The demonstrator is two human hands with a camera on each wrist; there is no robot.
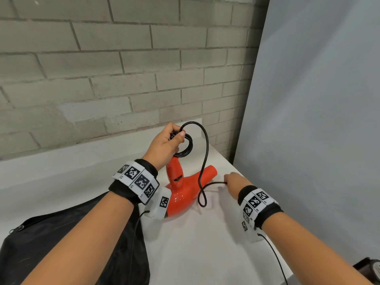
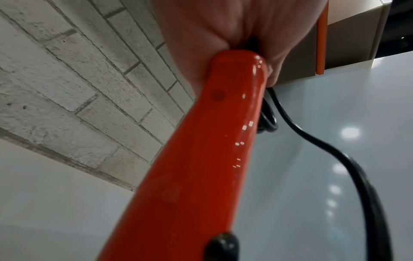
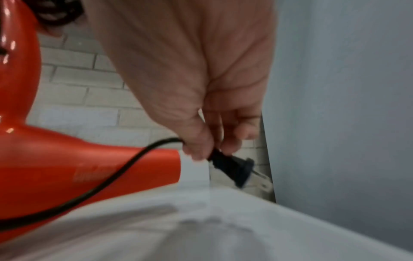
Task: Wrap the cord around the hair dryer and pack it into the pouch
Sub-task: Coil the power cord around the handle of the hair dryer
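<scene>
The hair dryer (image 1: 186,190) was stood on the white table (image 1: 205,243) with its handle end and several finished coils of cord (image 1: 205,153) clamped in the closed left hand (image 1: 164,142), while the plug (image 3: 232,167) was pinched in the fingers of the right hand (image 1: 234,182) just beside the dryer's nozzle. The wrapping step was judged nearly complete; the remaining slack would need to be wound on and the plug tucked in. Open room was left in front of the dryer, with the black pouch (image 1: 61,243) at its left and the table edge close on its right.

The plug (image 3: 234,169) is blurred; the pouch (image 1: 72,243) is cut off by the frame edge.
</scene>
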